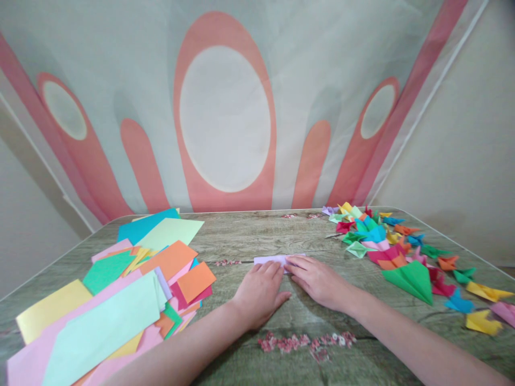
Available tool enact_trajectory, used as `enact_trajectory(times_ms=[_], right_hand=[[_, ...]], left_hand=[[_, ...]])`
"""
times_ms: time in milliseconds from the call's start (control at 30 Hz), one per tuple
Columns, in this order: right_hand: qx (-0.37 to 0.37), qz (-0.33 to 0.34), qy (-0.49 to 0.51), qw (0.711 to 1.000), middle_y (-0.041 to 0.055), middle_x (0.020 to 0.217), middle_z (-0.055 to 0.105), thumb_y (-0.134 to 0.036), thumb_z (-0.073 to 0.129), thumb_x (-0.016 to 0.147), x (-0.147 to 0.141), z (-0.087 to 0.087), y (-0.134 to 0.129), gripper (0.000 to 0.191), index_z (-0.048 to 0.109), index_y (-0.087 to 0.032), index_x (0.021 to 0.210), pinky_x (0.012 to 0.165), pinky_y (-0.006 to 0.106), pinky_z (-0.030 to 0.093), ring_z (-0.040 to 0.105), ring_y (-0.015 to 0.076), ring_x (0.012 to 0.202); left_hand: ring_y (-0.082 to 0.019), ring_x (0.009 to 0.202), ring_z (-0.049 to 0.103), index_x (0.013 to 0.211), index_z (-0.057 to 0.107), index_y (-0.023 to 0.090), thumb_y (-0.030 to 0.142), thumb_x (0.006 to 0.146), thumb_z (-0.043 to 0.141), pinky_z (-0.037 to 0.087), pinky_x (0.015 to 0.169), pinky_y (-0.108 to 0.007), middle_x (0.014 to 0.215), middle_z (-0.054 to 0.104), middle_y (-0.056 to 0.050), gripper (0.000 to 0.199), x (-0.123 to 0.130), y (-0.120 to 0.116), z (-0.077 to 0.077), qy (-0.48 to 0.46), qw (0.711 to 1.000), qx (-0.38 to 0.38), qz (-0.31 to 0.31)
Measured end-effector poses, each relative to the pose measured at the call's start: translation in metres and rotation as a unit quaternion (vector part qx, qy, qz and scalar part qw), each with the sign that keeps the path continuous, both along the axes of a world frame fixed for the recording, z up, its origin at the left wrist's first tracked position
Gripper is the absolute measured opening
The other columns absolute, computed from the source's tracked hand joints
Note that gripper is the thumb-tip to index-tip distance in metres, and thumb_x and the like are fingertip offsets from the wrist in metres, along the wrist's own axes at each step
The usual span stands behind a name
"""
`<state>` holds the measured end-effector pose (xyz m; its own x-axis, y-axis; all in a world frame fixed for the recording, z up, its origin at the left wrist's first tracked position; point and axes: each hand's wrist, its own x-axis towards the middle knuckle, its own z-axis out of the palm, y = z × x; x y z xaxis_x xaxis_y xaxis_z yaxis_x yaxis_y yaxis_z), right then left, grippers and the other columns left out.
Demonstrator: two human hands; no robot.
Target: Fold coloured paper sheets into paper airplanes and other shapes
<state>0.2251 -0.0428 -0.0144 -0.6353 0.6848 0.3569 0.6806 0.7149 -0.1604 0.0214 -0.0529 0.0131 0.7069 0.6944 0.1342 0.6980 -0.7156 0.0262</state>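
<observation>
A narrow lavender strip of paper (263,260), which looks folded, lies flat on the wood-patterned table, its long side running left to right. My left hand (259,292) rests on its left part, palm down, fingers stretched forward and thumb out to the side. My right hand (316,279) reaches in from the right, with its outstretched fingers lying on the strip's right part. The fingertips of both hands nearly meet at the middle, and they cover much of the paper. Neither hand is wrapped around anything.
At left lies a loose pile of coloured paper sheets (108,321), some beneath my left forearm. Several folded paper figures (374,234) are heaped at right, with a green folded paper plane (410,279) among them. A grey and pink patterned backdrop (225,118) stands behind the table.
</observation>
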Motion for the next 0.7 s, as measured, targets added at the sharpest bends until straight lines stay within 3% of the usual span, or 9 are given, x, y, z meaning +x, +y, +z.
enact_trajectory(times_ms=[367, 533, 600, 700], right_hand=[[0.011, 0.013, 0.009, 1.000, 0.0131, 0.121, 0.056, -0.020, 0.044, 0.089, 0.001, 0.004, -0.004, 0.032, 0.055, -0.016, 0.119, 0.098, 0.046, 0.041, 0.049, 0.0248, 0.115], [-0.009, 0.009, 0.022, 1.000, 0.0115, 0.120, 0.057, -0.022, 0.044, 0.089, 0.000, -0.003, -0.002, 0.032, 0.055, -0.018, 0.119, 0.098, 0.045, 0.041, 0.049, 0.0241, 0.115], [-0.018, 0.005, 0.048, 0.999, 0.0093, 0.119, 0.058, -0.025, 0.046, 0.089, 0.004, 0.008, -0.002, 0.032, 0.055, -0.021, 0.119, 0.097, 0.044, 0.042, 0.050, 0.0235, 0.114], [0.016, -0.057, 0.139, 0.988, 0.0064, 0.117, 0.058, -0.028, 0.047, 0.089, 0.024, 0.052, -0.008, 0.032, 0.053, -0.026, 0.120, 0.095, 0.043, 0.043, 0.051, 0.0229, 0.111]], left_hand=[[-0.025, 0.112, 0.046, 0.123, 0.045, 0.014, 0.047, 0.087, 0.040, 0.035, 0.096, -0.039, 0.123, 0.051, -0.011, 0.049, -0.002, 0.003, 0.002, -0.005, 1.000, -0.002, -0.009], [-0.022, 0.107, 0.049, 0.120, 0.048, 0.019, 0.037, 0.090, 0.038, 0.036, 0.094, -0.038, 0.118, 0.054, -0.008, 0.036, -0.005, 0.005, 0.005, -0.012, 1.000, -0.009, -0.013], [-0.022, 0.106, 0.050, 0.119, 0.049, 0.020, 0.036, 0.090, 0.038, 0.037, 0.094, -0.037, 0.117, 0.054, -0.008, 0.034, -0.006, 0.006, 0.005, -0.016, 1.000, -0.009, -0.015], [-0.023, 0.108, 0.049, 0.119, 0.049, 0.020, 0.037, 0.090, 0.039, 0.036, 0.094, -0.038, 0.118, 0.054, -0.009, 0.035, -0.007, 0.008, 0.003, -0.015, 1.000, -0.005, -0.019]])
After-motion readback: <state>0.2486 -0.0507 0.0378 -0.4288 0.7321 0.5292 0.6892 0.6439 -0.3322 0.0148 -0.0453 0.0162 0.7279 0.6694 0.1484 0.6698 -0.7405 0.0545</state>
